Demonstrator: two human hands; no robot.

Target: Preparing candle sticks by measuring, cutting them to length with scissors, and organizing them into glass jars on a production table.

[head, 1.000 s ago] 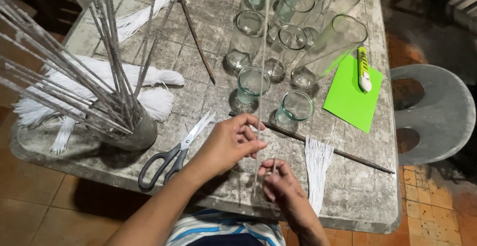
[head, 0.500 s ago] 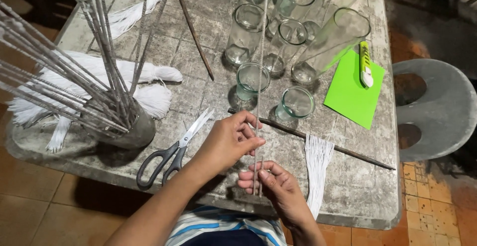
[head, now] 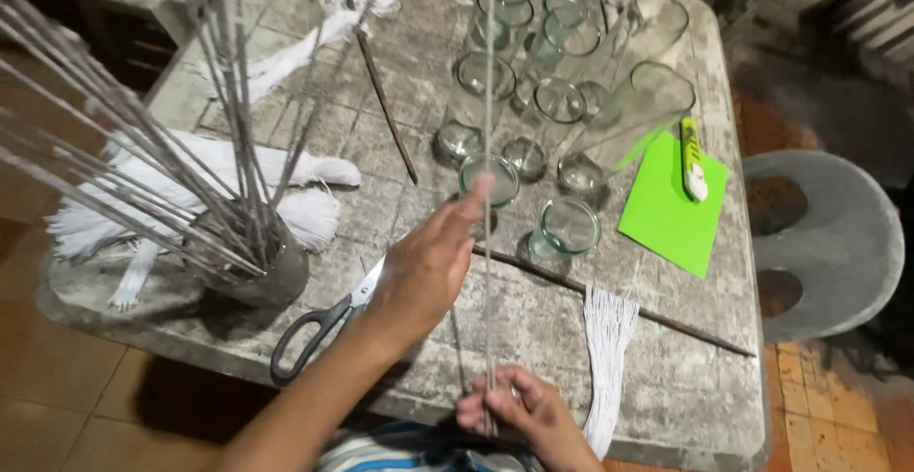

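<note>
While the right hand (head: 519, 410) pinched the near end of a thin white stick (head: 488, 196) at the table's (head: 685, 405) near edge, the left hand (head: 428, 262) lay half open farther along it, fingers loosely curved against the shaft rather than clamped. The stick stood nearly upright, its far tip crossing in front of the glasses (head: 533, 110) at the far side. Scissors (head: 319, 324) lay just left of the left wrist, and a white bundle (head: 605, 358) lay right of the right hand. A jar (head: 257, 267) of similar sticks stood at the left, and a green card (head: 671, 210) lay at the right. With such a loose upper hold, the long stick could probably sway and knock a glass, or bend and snap under the near pinch.
</note>
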